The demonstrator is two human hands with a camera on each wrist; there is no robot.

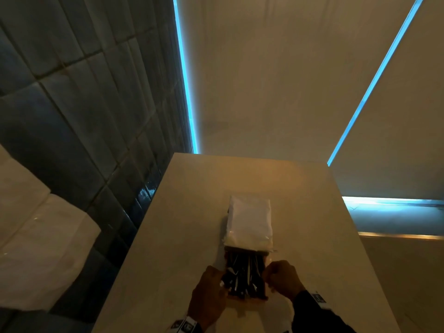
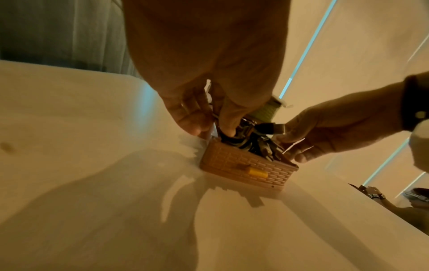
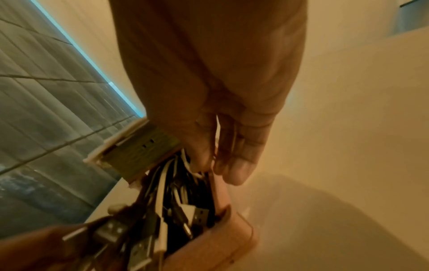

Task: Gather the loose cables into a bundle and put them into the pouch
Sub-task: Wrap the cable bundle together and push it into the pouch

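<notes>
A tangle of black and white cables with USB plugs fills a pinkish woven-pattern basket near the table's front. My left hand is at the basket's left side, its thumb and fingers curled down into the cables. My right hand is at the right side, with a white cable running through its curled fingers. The white pouch lies flat just beyond the basket.
An olive-green woven box stands right behind the basket, under the pouch. The beige table has bare surface on both sides. A dark tiled wall runs along the left. Another person's hand shows past the table's right edge.
</notes>
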